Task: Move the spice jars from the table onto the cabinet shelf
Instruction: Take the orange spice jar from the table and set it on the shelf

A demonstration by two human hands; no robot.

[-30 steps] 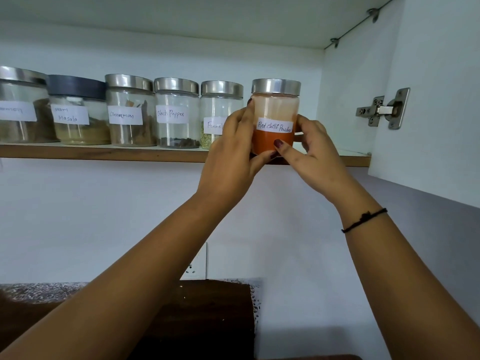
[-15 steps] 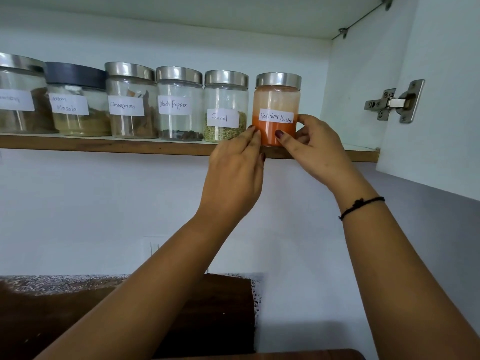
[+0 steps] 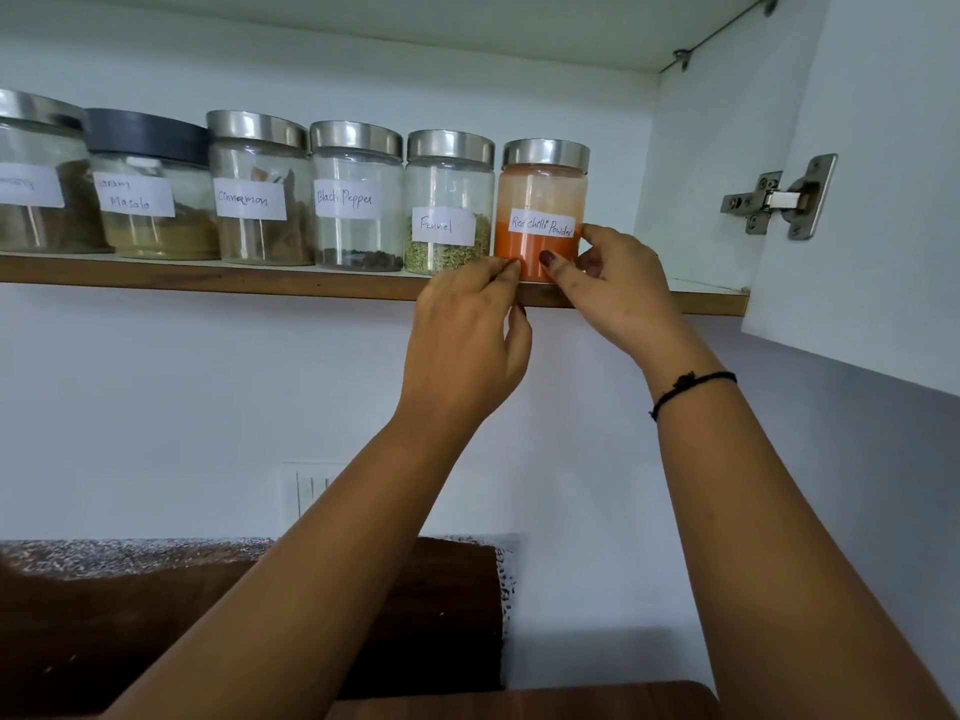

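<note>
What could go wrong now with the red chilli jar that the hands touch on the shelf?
1. The red chilli powder jar stands near the front edge of the shelf; if the right hand and left hand pull away carelessly, it might tip off.
2. It sits very close to the fennel jar; a push leftward could knock that jar.

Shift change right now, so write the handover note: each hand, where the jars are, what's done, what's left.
Left hand: open, fingertips at the lower left edge of the Red Chilli Powder jar.
Right hand: thumb and fingers pinch the same jar low down.
The jar stands upright on the cabinet shelf, at the right end of the row, beside the Fennel jar.
Done: six jars in view on the shelf.
Left: let go. Whether more jars wait below cannot be seen here.
</note>
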